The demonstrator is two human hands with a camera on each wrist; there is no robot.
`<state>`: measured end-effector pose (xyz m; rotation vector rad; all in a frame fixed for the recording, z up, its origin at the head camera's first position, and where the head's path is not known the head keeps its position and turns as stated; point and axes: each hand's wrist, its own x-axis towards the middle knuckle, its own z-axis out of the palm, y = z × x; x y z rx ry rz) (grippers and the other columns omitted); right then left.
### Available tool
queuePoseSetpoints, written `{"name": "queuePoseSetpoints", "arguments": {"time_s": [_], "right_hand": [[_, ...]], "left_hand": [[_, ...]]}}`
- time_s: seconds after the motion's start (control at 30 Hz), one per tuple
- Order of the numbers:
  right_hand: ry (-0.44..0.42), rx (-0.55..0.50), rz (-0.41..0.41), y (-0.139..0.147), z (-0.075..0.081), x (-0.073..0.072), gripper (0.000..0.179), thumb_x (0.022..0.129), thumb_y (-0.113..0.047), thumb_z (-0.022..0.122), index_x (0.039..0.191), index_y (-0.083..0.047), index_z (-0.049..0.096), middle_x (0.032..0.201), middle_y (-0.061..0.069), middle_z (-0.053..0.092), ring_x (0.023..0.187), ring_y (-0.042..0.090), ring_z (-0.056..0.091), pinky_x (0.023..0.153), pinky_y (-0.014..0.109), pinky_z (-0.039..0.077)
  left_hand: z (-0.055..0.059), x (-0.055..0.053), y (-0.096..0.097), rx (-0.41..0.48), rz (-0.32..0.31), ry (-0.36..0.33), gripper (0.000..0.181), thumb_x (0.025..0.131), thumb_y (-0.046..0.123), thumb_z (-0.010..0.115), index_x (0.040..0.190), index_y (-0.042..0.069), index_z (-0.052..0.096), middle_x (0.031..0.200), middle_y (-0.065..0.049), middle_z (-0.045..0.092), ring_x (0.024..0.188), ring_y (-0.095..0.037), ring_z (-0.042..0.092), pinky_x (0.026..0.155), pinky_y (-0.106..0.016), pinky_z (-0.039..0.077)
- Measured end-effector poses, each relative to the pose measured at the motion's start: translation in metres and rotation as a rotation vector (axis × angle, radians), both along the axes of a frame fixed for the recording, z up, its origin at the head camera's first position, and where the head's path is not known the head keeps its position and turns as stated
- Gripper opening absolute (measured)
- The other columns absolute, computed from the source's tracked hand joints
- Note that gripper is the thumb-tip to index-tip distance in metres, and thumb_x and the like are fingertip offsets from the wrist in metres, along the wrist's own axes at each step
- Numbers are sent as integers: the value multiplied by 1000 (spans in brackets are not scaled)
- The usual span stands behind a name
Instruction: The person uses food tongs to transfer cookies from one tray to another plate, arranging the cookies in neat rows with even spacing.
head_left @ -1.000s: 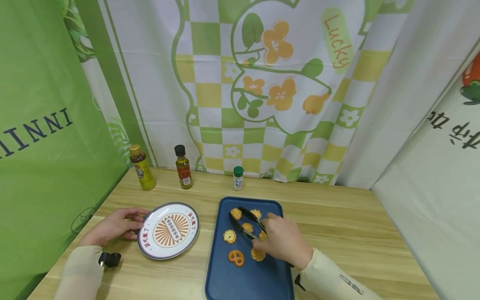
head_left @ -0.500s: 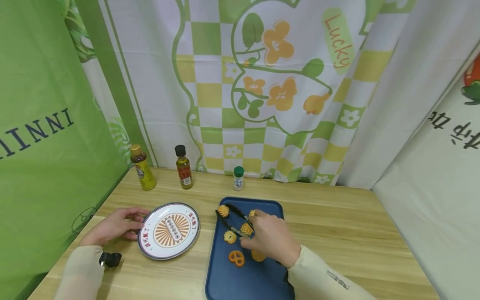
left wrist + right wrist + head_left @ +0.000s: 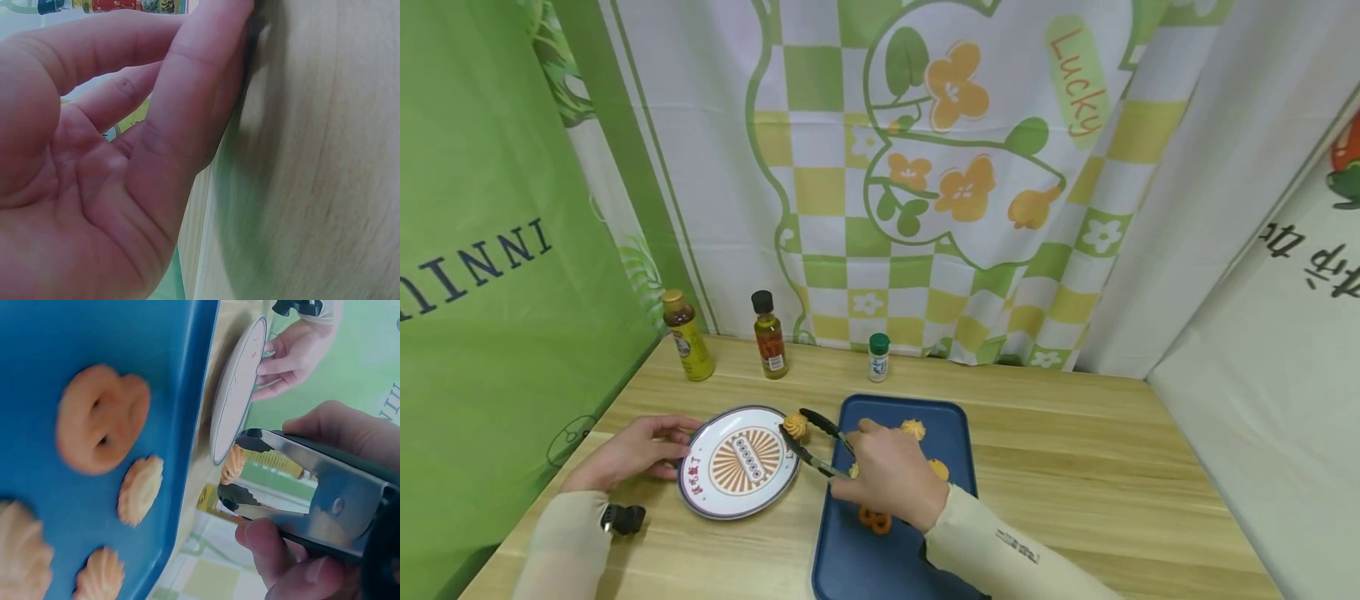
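Note:
My right hand (image 3: 895, 475) holds black-tipped metal tongs (image 3: 353, 500), thumb on one arm and fingers on the other. Between the tong tips is a swirled butter cookie (image 3: 795, 426), above the right rim of a white plate (image 3: 718, 429) with orange rays and red lettering. At that plate's left edge, my left hand (image 3: 640, 454) grips the rim with its fingertips. A blue tray (image 3: 850, 567) lies under my right forearm. It carries a pretzel-shaped cookie (image 3: 103, 419) and several butter cookies (image 3: 140, 490), partly hidden by my right hand in the head view.
Along the back of the wooden table (image 3: 1075, 467) stand a yellow-labelled bottle (image 3: 694, 354), a black-capped oil bottle (image 3: 771, 346) and a small green-capped shaker (image 3: 878, 360). A patterned curtain (image 3: 820, 192) hangs behind them. Green cloth (image 3: 475, 375) borders the left side.
My right hand has moved left with the tongs, carrying one butter cookie from the tray's upper left across to the plate's right rim. The left hand and plate have stayed in place.

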<state>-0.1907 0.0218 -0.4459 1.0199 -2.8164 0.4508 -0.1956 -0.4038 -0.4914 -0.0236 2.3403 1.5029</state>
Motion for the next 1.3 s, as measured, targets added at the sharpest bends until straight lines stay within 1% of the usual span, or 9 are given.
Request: {"name": "queuePoseSetpoints", "arguments": {"time_s": [0.2, 0.4, 0.53, 0.63, 0.7, 0.83, 1.03, 1.13, 1.3], "right_hand": [[7, 21, 10, -24, -5, -1, 48, 85, -46, 88, 115, -9, 85, 94, 2, 71, 51, 6, 44, 39, 19, 33], [-6, 40, 26, -44, -8, -4, 45, 87, -48, 86, 111, -10, 84, 95, 0, 70, 57, 8, 48, 41, 24, 38], [-12, 45, 35, -57, -10, -5, 38, 87, -47, 85, 103, -13, 83, 95, -1, 70, 60, 8, 50, 44, 27, 42], [-10, 45, 43, -68, -11, -6, 33, 86, -47, 86, 97, -15, 82, 93, -2, 68, 62, 8, 50, 45, 27, 42], [-3, 50, 48, -75, -11, -6, 34, 86, -46, 86, 98, -15, 82, 92, -3, 69, 62, 7, 50, 45, 27, 41], [21, 96, 45, -87, -12, -7, 35, 86, -50, 86, 95, -16, 81, 94, -2, 72, 62, 7, 53, 44, 27, 43], [31, 153, 13, -93, -12, -5, 37, 86, -53, 86, 91, -18, 80, 97, -2, 73, 63, 11, 58, 46, 30, 48], [68, 168, -3, -92, -14, -4, 36, 85, -54, 86, 84, -19, 77, 94, -3, 72, 62, 11, 57, 45, 31, 46], [116, 166, 4, -91, -18, -2, 39, 85, -54, 86, 72, -20, 70, 89, -3, 71, 61, 11, 53, 43, 29, 41]], "left_hand": [[-1, -1, -1, -9, -7, 0, 58, 107, -3, 64, 160, -15, 45, 127, -22, 62, 91, -20, 70, 76, -31, 74], [1, -2, -1, 6, -9, 9, 59, 106, -5, 65, 160, -16, 44, 127, -23, 61, 89, -20, 70, 75, -31, 74], [1, -2, -2, 0, -7, 12, 59, 105, -4, 65, 159, -16, 44, 127, -23, 62, 89, -21, 70, 75, -32, 74], [0, -1, -2, -3, -1, 11, 59, 105, -4, 66, 159, -15, 46, 126, -22, 62, 89, -21, 71, 75, -32, 74], [-1, 0, -3, -3, -6, 14, 59, 105, -4, 66, 159, -16, 45, 125, -22, 62, 88, -21, 71, 74, -32, 74], [-3, -1, -4, 11, -8, 14, 59, 105, -4, 67, 158, -16, 45, 124, -21, 61, 88, -21, 71, 75, -32, 74], [-3, -2, -3, 16, -16, 13, 59, 105, -4, 66, 159, -16, 45, 124, -21, 61, 89, -20, 71, 75, -32, 74], [-2, -2, -3, 9, -22, 17, 58, 106, -4, 65, 159, -16, 44, 125, -22, 61, 89, -20, 71, 75, -32, 74], [-2, -1, -2, 17, -15, 13, 59, 105, -5, 66, 159, -16, 44, 124, -21, 61, 88, -20, 71, 75, -32, 74]]}}
